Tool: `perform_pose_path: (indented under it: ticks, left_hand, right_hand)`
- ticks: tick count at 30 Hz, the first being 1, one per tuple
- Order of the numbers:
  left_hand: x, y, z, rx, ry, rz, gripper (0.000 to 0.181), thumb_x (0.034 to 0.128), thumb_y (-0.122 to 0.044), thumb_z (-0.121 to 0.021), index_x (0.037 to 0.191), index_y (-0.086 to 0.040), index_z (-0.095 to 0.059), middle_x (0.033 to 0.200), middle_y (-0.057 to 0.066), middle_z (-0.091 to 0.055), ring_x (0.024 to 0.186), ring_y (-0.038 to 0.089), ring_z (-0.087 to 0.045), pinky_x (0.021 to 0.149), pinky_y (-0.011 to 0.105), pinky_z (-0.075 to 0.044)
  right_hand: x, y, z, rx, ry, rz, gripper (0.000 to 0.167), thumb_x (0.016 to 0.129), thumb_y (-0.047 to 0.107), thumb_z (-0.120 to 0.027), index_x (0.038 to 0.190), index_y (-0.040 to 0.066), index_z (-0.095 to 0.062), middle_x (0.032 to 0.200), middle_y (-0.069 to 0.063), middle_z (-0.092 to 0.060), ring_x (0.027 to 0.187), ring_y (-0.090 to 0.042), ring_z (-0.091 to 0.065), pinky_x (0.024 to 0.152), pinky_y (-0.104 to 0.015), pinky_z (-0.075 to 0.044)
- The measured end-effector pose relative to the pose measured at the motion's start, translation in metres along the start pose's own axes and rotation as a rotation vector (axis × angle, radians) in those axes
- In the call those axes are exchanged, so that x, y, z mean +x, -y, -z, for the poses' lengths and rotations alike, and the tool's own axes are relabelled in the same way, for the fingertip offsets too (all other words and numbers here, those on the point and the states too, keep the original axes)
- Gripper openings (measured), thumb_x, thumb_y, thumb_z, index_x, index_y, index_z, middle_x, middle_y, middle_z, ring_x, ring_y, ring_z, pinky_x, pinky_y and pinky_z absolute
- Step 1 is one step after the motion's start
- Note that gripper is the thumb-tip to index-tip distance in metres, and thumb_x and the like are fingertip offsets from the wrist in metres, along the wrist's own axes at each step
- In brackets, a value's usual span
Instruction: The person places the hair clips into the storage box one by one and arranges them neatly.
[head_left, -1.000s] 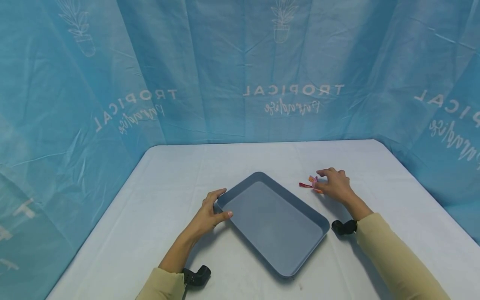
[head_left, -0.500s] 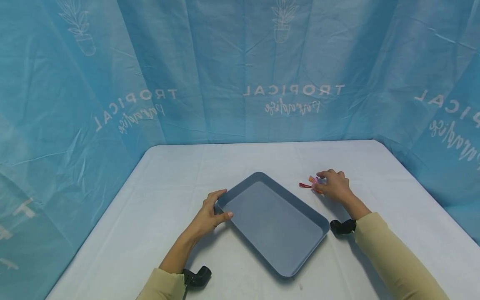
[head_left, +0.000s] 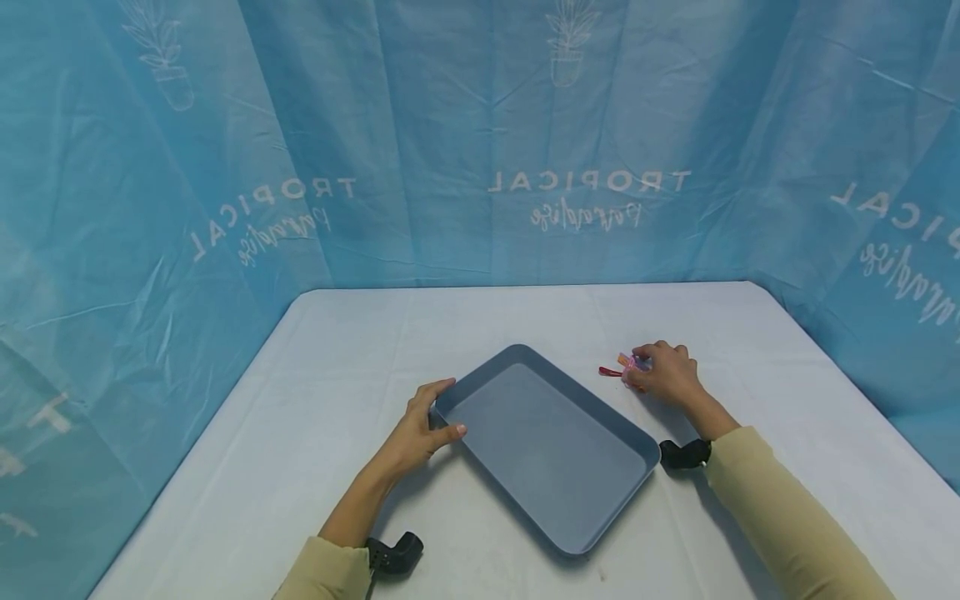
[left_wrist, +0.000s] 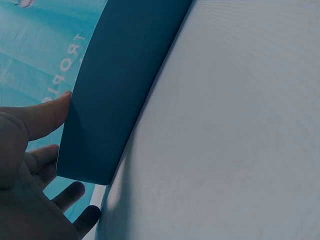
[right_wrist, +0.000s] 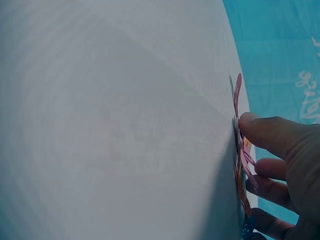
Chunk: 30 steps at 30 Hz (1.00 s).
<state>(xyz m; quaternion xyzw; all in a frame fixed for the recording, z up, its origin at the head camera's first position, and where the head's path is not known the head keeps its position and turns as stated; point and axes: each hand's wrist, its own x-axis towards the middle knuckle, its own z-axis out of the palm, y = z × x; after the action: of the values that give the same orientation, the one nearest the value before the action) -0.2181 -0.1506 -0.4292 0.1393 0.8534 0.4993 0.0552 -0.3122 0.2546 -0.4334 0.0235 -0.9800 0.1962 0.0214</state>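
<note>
Colourful strips (head_left: 628, 364) lie at nine o'clock from the nearer, half-curled right hand (head_left: 667, 372), thumb touching them, grip unclear to me, while the left hand (head_left: 411, 435) holds the tray (head_left: 551, 446).

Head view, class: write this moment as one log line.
left hand: grips tray at corner; right hand: touches colourful strips; strips: on table, apart from tray

a white-clothed table (head_left: 360, 350) with rounded far corners is bearing everything, faint creases running across it; a shallow blue-grey rectangular tray (head_left: 551, 450) is resting on it at a slant, one corner pointing toward the far edge; near the tray's right side, a small cluster of red, orange and pink loops (head_left: 627, 363) is lying apart from it
</note>
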Motion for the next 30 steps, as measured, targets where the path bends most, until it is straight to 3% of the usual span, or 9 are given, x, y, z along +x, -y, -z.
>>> perform_pose_path:
  ticks: [30]
  left_hand:
    - [-0.0023,0.0021,-0.0016,-0.003,0.012,-0.019,0.072,0.0879,-0.022,-0.067,0.148,-0.017,-0.028,0.154,0.011,-0.020,0.144,0.035,-0.012,0.108,0.063,-0.025]
  right_hand:
    - [0.0021,0.0020,-0.0020,-0.045,0.007,-0.010,0.057,0.084,0.035,-0.067,0.127,-0.001,-0.055,0.123,-0.027,-0.050,0.110,-0.046,-0.039,0.086,-0.055,-0.034]
